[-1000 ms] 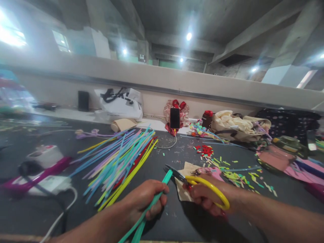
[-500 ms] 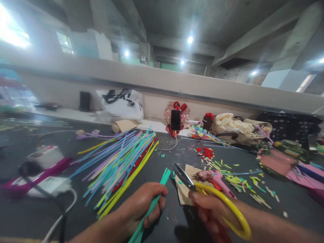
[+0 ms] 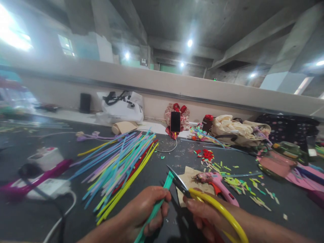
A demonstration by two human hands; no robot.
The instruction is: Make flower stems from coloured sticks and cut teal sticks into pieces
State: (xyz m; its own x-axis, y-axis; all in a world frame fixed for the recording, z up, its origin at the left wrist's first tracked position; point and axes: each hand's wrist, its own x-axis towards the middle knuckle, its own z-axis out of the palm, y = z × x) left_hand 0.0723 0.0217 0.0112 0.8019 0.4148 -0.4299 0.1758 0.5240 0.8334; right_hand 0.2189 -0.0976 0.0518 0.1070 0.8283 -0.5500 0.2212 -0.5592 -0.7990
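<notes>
My left hand [image 3: 152, 211] is closed around a few teal pipe cleaners [image 3: 168, 181], whose tips stick up past my thumb. In my right hand [image 3: 205, 212] is a pair of scissors [image 3: 183, 189] with yellow handles. The blades are parted and lie at the upper ends of the teal pipe cleaners. Behind the scissors, a pink glue gun [image 3: 215, 180] rests on a piece of brown cardboard [image 3: 188, 173]. Left of my hands lies a spread of long pipe cleaners [image 3: 124, 162] in blue, purple, green, red and yellow.
Short cut pieces [image 3: 238, 184] in green, yellow and red [image 3: 206, 155] lie scattered to the right. A phone [image 3: 175, 121] stands at the back on a cable. On the left are a power strip [image 3: 48, 187] and cords. Bags [image 3: 121, 106] line the wall, and a jar [image 3: 278, 162] stands right.
The scissors have moved left, from beside the teal pipe cleaners to their tips. My left hand has shifted slightly right.
</notes>
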